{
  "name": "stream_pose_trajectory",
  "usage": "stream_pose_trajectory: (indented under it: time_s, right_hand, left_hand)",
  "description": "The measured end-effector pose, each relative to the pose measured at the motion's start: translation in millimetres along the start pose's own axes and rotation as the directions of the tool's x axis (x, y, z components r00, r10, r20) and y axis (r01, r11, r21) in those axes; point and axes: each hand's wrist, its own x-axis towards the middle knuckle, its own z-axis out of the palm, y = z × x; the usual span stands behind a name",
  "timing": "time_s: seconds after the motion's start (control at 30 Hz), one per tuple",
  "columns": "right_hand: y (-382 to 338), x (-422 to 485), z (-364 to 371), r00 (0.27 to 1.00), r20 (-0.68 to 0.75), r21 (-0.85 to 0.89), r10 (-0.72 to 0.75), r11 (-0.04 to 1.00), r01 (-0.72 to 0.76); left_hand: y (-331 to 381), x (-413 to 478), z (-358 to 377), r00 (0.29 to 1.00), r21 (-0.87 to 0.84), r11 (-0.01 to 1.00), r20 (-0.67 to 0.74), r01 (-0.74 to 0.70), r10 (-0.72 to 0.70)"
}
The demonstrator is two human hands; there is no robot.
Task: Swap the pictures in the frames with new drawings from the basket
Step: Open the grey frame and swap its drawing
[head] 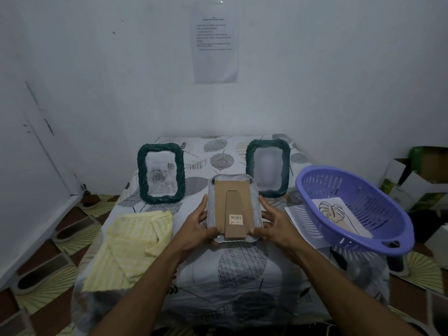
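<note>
While the grip is on: left hand [197, 226] and right hand [275, 225] clasp one white ribbed frame [255, 190] between them, fingers [203, 206] curled round its side edges, thumbs pressed on the lower corners of the back.
Frame: turned back-to-viewer and tilted up off the leaf-print tablecloth [242, 263], so its picture is hidden from us.
Backing: brown cardboard backing [220, 202] in place, easel stand [234, 209] folded flat, barcode sticker [236, 217] low on it.
Step, by my read: opening the back. It's not off yet!
Behind: two dark green frames upright, the rose-picture frame [160, 173] to the left, the right green frame [268, 167] too blurred to read.
Supply: purple basket [383, 209] well to the right, a leaf drawing [333, 210] lying inside it.
Beside: yellow striped cloth [131, 246] on the left.
Risk one: release the backing with the frame tilted like this and any glass and the old picture could slide out onto the table.
Risk two: a thumb pushing hard on the stand could crease or tear the cardboard.
Risk three: a wide elbow swing might topple either standing frame.
</note>
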Motion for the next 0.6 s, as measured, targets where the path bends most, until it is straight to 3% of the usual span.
stream_pose_trajectory:
  time_s: [0.23,0.6]
  right_hand:
    - [0.2,0.0,0.1,1.000,0.006,-0.013,0.006,1.000,-0.005]
    - [2.0,0.4,-5.0,0.999,0.025,0.011,0.033,0.999,-0.033]
  left_hand:
    - [-3.7,-3.0,-4.9,1.000,0.063,0.998,0.024,-0.008,0.006]
    - [-6.5,-1.0,-2.3,1.000,0.028,1.000,0.021,0.013,-0.014]
